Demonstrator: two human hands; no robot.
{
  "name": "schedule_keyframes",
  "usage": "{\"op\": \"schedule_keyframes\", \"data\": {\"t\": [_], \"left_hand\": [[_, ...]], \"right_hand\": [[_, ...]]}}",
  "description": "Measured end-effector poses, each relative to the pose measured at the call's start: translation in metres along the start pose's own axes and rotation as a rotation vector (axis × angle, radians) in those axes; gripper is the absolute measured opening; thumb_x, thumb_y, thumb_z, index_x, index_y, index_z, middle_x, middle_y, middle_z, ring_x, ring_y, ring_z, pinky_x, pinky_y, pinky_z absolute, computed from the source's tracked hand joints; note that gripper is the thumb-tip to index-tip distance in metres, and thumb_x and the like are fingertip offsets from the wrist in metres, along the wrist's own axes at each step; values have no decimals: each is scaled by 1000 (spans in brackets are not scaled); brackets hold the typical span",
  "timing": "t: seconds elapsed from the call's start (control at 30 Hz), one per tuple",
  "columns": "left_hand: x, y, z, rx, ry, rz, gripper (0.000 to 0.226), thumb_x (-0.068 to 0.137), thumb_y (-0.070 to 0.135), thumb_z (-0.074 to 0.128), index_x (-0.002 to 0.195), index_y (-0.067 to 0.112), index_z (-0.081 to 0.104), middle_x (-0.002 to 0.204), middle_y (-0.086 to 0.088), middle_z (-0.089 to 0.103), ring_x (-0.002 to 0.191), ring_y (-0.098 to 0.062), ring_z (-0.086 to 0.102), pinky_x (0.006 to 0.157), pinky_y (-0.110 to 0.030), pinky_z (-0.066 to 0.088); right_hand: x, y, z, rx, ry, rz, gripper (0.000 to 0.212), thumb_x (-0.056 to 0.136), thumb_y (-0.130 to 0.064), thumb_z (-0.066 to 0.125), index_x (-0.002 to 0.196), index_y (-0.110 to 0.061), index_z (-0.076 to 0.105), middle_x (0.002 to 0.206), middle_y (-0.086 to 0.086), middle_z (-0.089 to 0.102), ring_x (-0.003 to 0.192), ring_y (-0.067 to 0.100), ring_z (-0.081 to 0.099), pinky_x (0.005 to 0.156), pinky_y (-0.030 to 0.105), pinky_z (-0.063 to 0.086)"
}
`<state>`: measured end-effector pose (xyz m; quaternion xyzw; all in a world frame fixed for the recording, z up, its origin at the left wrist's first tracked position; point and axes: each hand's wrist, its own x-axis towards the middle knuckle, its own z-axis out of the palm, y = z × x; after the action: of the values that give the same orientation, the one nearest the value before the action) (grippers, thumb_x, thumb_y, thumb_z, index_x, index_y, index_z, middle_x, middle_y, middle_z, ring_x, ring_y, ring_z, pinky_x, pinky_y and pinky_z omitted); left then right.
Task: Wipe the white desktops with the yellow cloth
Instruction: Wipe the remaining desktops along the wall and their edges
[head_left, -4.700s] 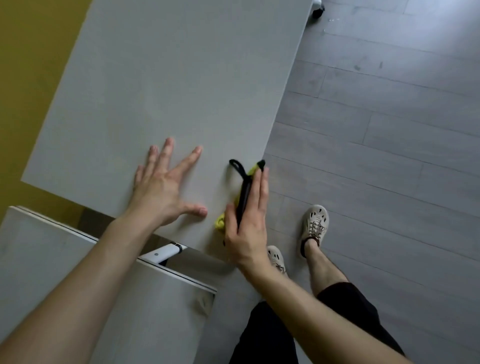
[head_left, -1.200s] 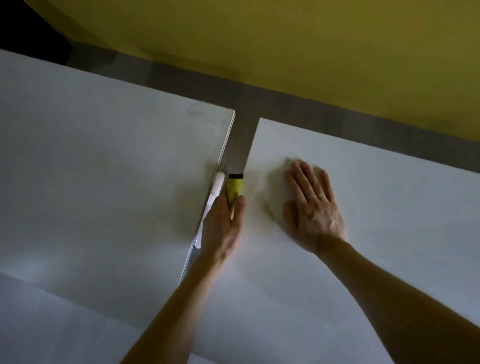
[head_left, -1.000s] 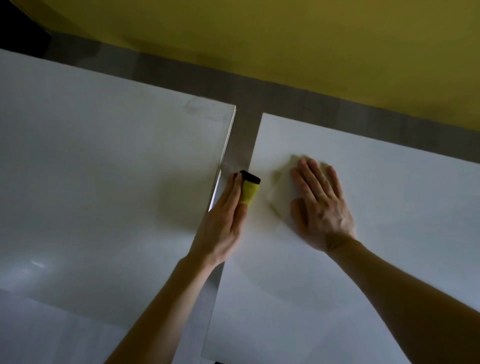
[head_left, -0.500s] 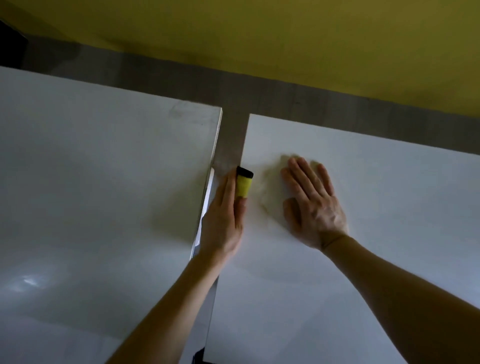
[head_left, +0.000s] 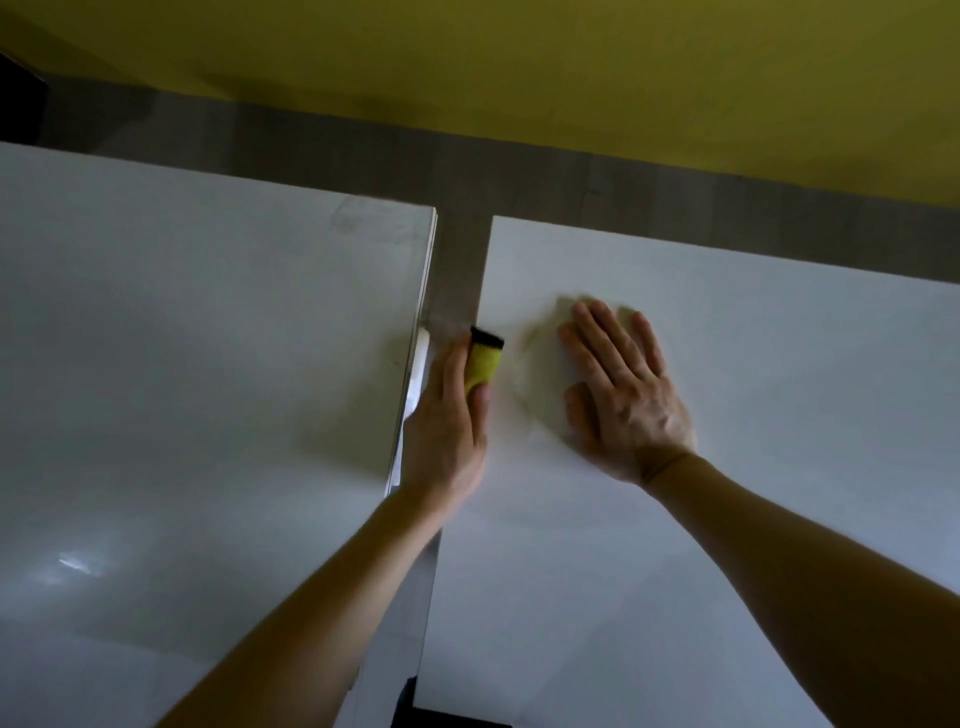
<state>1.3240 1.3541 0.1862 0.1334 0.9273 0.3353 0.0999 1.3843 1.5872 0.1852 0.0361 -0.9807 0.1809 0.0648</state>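
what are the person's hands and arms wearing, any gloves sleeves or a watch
Nothing worn is in view. The left hand and the right hand have no gloves, and no rings show. The left forearm and the right forearm are uncovered to the frame's edge, with no sleeve, watch or band at either wrist.

Bare left hand (head_left: 447, 436), right hand (head_left: 631, 410), forearms (head_left: 322, 613)

I read a yellow wall (head_left: 519, 62) across the top of the view. Below it runs a grey wood-grain floor strip (head_left: 571, 182), continuing into the narrow gap (head_left: 457, 270) between the left desktop (head_left: 182, 364) and the right desktop (head_left: 779, 364). Lighting is dim; one glare patch (head_left: 72, 564) sits on the left desktop.
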Motion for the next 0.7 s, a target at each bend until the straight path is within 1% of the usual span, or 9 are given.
{"op": "schedule_keyframes", "data": {"t": [0.07, 0.2, 0.27, 0.33, 0.37, 0.43, 0.5, 0.63, 0.7], "left_hand": [[54, 10, 12, 78, 75, 9, 63, 109, 53, 29, 163, 21, 37, 147, -13, 62, 104, -42, 72, 73, -48, 59], [138, 29, 23, 35, 74, -16, 67, 109, 53, 28, 163, 17, 42, 135, -16, 67, 103, -37, 71, 76, -45, 56], [102, 18, 22, 27, 95, -23, 60, 111, 49, 34, 162, 18, 43, 139, -14, 66, 107, -38, 71, 79, -46, 58], [28, 1, 13, -54, 39, -18, 56, 113, 49, 36, 163, 25, 37, 153, -6, 60, 118, -37, 70, 85, -43, 58], [-11, -6, 5, -104, -6, -7, 56, 113, 51, 35, 164, 29, 34, 160, -1, 55, 125, -34, 68, 92, -38, 57], [-70, -14, -9, -121, -54, 6, 57, 113, 49, 36, 166, 29, 32, 166, 4, 49, 133, -30, 65, 100, -19, 47], [-72, -12, -16, -77, -67, 4, 57, 112, 41, 41, 165, 22, 37, 164, 1, 52, 127, -29, 66, 93, -13, 41], [54, 16, 3, 47, 21, -38, 55, 113, 36, 45, 163, 13, 41, 145, -15, 63, 107, -40, 70, 78, -38, 51], [109, 29, 9, 52, 63, -35, 59, 112, 42, 40, 163, 12, 41, 137, -17, 66, 105, -37, 70, 77, -43, 55]], "right_hand": [[1, 1, -1, 1, -6, -12, 64, 106, -26, 53, 163, 0, 42, 175, 20, 29, 165, 38, 22, 129, 69, 21], [-2, 2, -3, -23, 2, -10, 62, 107, -27, 51, 164, -2, 42, 175, 18, 30, 165, 37, 23, 129, 69, 21], [-1, 2, -3, -23, -8, -12, 63, 108, -29, 49, 164, -2, 42, 175, 18, 30, 165, 37, 23, 129, 68, 20], [0, 1, -3, -23, -18, 2, 63, 108, -30, 46, 165, -3, 40, 176, 18, 28, 166, 36, 21, 130, 68, 20], [0, 1, -3, -27, -26, 10, 63, 109, -30, 45, 166, -3, 39, 176, 18, 27, 166, 36, 20, 130, 67, 19], [-1, -2, -2, -32, -45, 12, 63, 110, -32, 44, 167, -4, 36, 177, 17, 24, 167, 35, 17, 131, 66, 18], [-1, -3, -3, -32, -39, 20, 63, 111, -32, 43, 167, -3, 36, 177, 17, 25, 167, 35, 17, 131, 66, 18], [2, 0, 0, -15, -21, -2, 62, 110, -32, 44, 164, -1, 41, 175, 19, 28, 166, 37, 20, 130, 67, 19], [-1, 3, 1, -26, -22, -12, 63, 111, -35, 43, 165, -3, 40, 176, 18, 28, 166, 36, 18, 131, 67, 18]]}}
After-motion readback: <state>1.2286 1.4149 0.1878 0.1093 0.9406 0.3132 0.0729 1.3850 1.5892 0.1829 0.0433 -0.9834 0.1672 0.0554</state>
